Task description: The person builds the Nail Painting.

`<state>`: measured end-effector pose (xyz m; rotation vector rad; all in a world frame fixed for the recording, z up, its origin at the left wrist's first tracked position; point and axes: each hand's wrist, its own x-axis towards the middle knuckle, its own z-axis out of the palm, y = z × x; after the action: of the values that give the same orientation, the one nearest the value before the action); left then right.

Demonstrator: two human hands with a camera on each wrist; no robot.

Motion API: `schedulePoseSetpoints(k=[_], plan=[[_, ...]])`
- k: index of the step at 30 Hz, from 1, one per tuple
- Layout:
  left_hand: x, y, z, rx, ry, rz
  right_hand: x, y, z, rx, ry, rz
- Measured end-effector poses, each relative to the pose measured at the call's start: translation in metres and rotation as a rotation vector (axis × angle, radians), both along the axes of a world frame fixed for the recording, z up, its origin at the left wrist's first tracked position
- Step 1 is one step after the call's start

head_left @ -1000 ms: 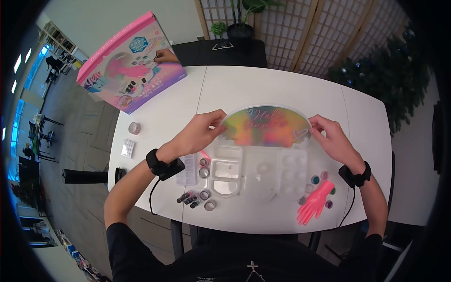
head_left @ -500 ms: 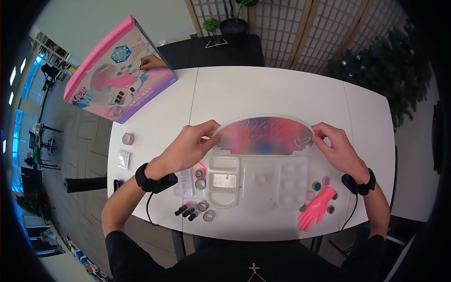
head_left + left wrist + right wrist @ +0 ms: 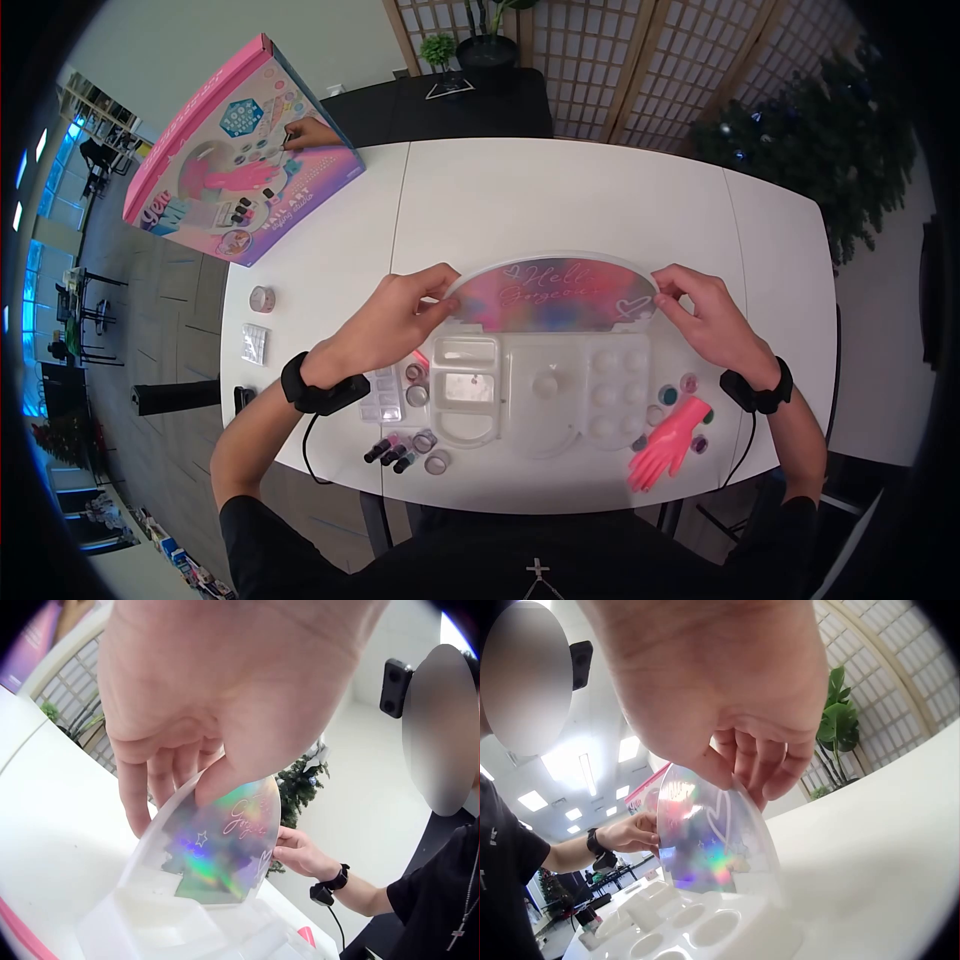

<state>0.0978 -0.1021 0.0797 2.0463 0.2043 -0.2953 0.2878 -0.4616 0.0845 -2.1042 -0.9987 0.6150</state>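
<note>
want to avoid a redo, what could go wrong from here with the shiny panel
The shiny panel is pinched near its ends by the left hand and right hand, so uneven pressure might twist or bend it.
It stands at the far edge of the white tray; whether it is seated isn't clear, so it could tip if released.
A shifting left wrist might knock the nearby small round jars.

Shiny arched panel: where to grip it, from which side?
I'd pinch the panel by its curved rim toward both ends, one grip from each side, thumbs on the printed face. It's thin and wide, standing at the white tray's far edge, so paired side grips should keep it level. The left hand and right hand pinch there.
</note>
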Motion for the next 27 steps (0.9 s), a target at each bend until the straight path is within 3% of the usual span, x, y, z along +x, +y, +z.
schedulePoseSetpoints(k=[27], plan=[[-0.02, 0.002, -0.008, 0.13, -0.076, -0.092, -0.017, -0.007, -0.003, -0.049, -0.12, 0.104]])
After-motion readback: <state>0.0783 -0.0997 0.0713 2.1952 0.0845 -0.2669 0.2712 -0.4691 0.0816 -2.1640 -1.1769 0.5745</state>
